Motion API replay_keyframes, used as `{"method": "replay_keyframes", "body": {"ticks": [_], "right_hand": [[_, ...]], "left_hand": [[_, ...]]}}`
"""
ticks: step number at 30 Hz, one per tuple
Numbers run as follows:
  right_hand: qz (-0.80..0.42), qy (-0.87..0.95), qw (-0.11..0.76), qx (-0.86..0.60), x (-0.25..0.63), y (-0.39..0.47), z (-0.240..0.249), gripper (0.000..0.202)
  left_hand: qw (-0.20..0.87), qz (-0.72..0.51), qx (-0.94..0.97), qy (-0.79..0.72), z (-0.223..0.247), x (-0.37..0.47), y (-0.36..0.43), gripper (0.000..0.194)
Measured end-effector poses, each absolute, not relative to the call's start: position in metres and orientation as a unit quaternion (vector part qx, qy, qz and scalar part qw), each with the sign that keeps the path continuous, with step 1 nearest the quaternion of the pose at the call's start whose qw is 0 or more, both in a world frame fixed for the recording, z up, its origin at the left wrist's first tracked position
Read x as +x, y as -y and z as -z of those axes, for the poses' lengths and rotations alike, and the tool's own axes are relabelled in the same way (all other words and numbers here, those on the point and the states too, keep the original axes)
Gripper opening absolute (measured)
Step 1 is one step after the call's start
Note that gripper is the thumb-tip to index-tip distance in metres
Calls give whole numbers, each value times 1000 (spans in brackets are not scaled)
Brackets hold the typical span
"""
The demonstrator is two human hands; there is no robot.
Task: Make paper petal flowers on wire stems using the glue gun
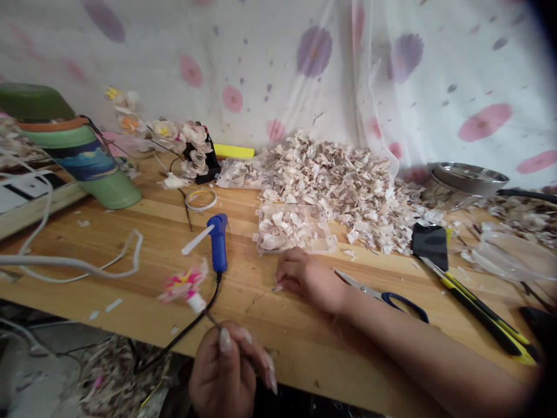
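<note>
My left hand [228, 368], low at the table's front edge, pinches the thin dark stem of a handmade flower [185, 284]. The flower is slightly blurred, with pink and white petals, a yellow middle and a white base. My right hand [304, 278] rests on the wooden table just in front of a clear plastic box [328, 241] of pale petals [285, 229]. Its fingers are curled together, and whatever may be between their tips is too small to make out. Between the flower and the box lies a blue glue gun [219, 244] with a white glue stick [198, 240].
Scissors [391, 299] lie beside my right forearm, with a yellow-black utility knife [483, 313] farther right. A large heap of petals [331, 174] rises behind the box. A green tumbler [96, 162], white cable [87, 267] and finished flowers [191, 145] occupy the left side.
</note>
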State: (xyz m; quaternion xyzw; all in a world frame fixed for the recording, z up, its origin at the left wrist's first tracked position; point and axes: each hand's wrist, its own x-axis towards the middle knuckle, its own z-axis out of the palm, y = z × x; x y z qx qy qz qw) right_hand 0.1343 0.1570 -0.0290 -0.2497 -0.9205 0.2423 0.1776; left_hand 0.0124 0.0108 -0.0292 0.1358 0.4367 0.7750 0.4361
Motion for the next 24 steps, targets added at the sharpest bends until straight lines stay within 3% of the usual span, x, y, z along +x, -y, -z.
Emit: {"method": "replay_keyframes", "body": {"ticks": [8,14,19,24], "right_hand": [[-399,779,313,-369,167,-166,0,16],[-506,671,315,-441,173,-168,-14,30],[-510,677,320,-423,163,-165,-15,22],[-415,727,364,-409,158,-163,-11,8]], "left_hand": [[635,-633,164,-412,36,25,-29,32],[693,-593,168,-374,41,36,-36,32],[706,-586,168,-360,45,39,-37,33],[727,-566,168,-350,44,38,-37,35]]}}
